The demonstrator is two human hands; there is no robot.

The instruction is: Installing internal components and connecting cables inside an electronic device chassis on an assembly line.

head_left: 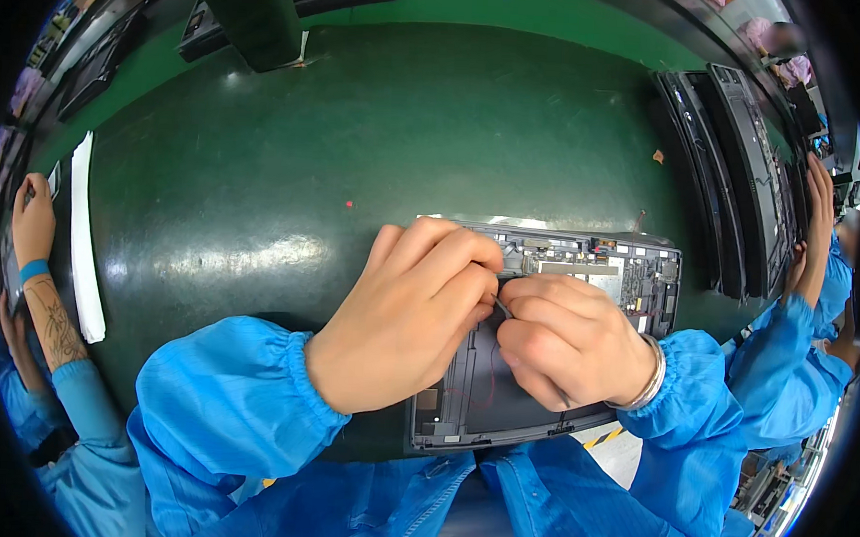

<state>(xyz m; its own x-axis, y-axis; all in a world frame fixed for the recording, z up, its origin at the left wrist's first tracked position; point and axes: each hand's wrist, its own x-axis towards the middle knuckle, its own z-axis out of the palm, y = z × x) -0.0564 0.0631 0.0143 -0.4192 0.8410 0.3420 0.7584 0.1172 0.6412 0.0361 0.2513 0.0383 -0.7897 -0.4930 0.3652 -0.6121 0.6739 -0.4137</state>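
An opened laptop base [633,241] lies at the table's near edge, its circuit board [645,283] and a dark flat panel [502,387] exposed. Over its middle my two hands almost touch. My left hand [404,315] curls inward from the left, thumb and fingertips pinched at the board's edge; what they grip is hidden. My right hand [580,342] is closed opposite it, with a metal band on the wrist. A thin greyish tip pokes out between its fingertips, too small to name. A fine red wire [487,391] loops over the dark panel.
The green tabletop [408,114] stretches beyond the laptop. Dark laptop parts [731,176] stand stacked at the right, beside a co-worker's hand [816,218]. At the left are a white strip [84,244] and another person's tattooed arm [54,310]. A dark post [254,21] rises at the back.
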